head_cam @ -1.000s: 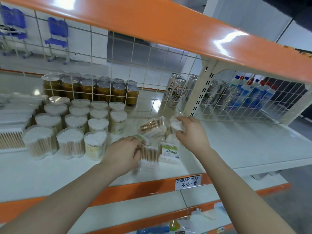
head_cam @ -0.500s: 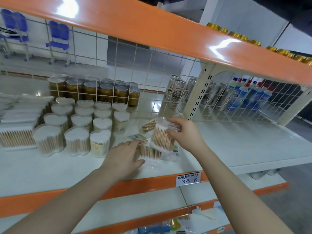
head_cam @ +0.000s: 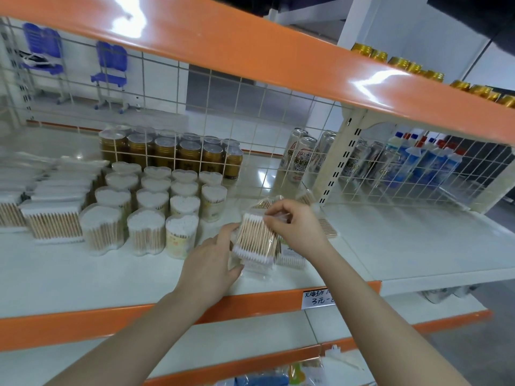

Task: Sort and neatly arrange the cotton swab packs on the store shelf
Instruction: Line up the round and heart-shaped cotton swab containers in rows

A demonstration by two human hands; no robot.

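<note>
Both hands' grips pinch one swab pack (head_cam: 255, 238) above a handwritten price tag (head_cam: 317, 298) reading "3元".

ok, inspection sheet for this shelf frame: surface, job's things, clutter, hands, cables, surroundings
Surface: white shelf, orange front edge, handwritten price tag.
Job's things: flat swab pack tilted up over loose packs; heart tubs in rows; box packs stacked far left.
Clutter: one pack lies apart behind the right wrist.
Hands: left hand touches the pack's left edge, grip unclear; right hand pinches its top.
Cables: nothing seen.
Surroundings: wire grid, gold cans, drink cans, blue bottles.
</note>
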